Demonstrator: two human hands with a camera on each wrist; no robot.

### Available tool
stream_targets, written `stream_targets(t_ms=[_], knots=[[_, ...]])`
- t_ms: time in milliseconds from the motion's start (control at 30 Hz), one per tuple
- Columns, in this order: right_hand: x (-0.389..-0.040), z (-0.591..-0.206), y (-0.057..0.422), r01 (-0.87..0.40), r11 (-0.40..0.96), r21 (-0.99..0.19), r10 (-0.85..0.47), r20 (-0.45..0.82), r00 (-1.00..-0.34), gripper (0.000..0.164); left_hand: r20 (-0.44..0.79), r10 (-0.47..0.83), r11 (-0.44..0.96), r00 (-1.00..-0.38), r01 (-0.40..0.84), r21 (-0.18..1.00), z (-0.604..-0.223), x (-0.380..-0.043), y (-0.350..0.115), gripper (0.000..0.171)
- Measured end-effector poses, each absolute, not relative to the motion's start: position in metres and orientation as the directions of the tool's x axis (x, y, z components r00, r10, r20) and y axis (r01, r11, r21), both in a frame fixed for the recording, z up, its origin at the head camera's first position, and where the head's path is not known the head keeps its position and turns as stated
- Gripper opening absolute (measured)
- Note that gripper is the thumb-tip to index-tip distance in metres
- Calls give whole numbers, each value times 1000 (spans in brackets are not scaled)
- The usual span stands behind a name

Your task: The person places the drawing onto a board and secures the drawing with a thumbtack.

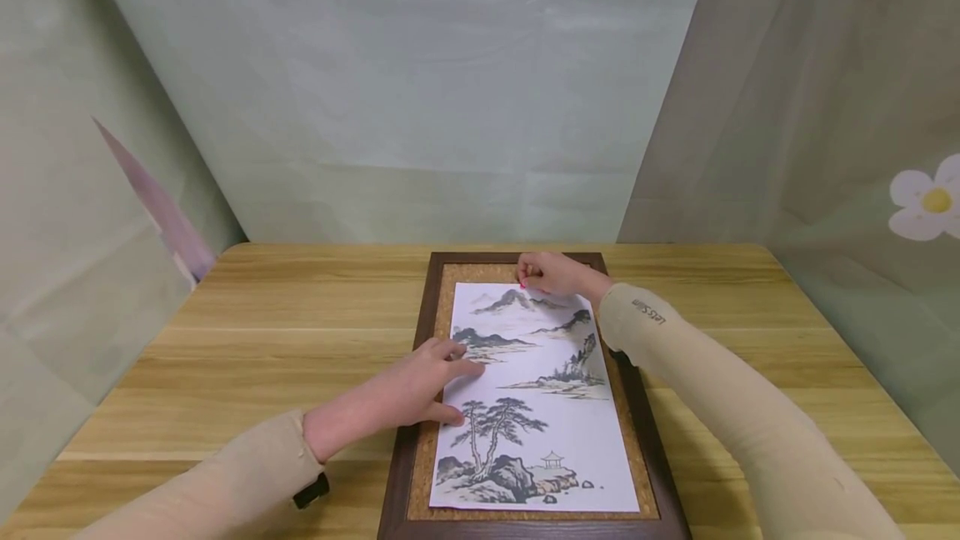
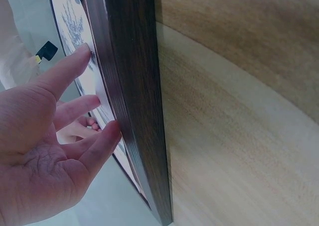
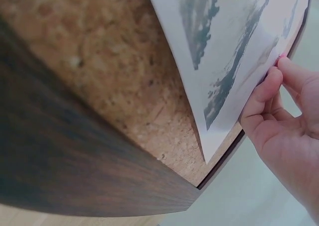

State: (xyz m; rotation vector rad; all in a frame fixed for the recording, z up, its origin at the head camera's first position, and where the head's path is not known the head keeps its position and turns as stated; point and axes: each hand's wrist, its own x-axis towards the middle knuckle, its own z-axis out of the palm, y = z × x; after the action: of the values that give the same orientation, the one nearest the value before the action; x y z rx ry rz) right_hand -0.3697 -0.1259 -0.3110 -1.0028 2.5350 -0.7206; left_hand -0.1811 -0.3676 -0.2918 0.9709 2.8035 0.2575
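Note:
A white sheet with an ink landscape painting (image 1: 517, 373) lies on a cork board (image 1: 645, 490) with a dark brown wooden frame (image 1: 402, 473). At the sheet's top edge, my right hand (image 1: 553, 272) pinches a small pink-red push pin (image 1: 522, 285) between thumb and finger. Most of the pin (image 3: 280, 58) is hidden by the fingertips in the right wrist view. My left hand (image 1: 420, 382) rests with spread fingers on the sheet's left side, thumb below and fingers above. In the left wrist view, the left hand (image 2: 55, 146) reaches over the frame's side.
The board stands on a wood-grain table (image 1: 300, 315), its far end near the table's back edge. Pale green cloth (image 1: 435, 90) hangs behind and at the sides. A white flower print (image 1: 930, 198) shows on the right cloth.

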Motion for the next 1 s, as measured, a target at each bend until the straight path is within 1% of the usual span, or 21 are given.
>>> stream_targets(t_ms=[367,767,1000], knots=[[-372,-313,-125,-579,595,-557,-731,-75,-678,6,-103,624,775,-774,597,209,-293,-183,-368,61],[-377,-315,-127,-547,641,-539,-702,-123,-701,7,-97,628,772,-772,603,204,-293,-184,-367,62],[-376,-314,-127,-555,633,-539,-710,-119,-694,6,-98,631,770,-770,604,205,-292,-183,-367,62]])
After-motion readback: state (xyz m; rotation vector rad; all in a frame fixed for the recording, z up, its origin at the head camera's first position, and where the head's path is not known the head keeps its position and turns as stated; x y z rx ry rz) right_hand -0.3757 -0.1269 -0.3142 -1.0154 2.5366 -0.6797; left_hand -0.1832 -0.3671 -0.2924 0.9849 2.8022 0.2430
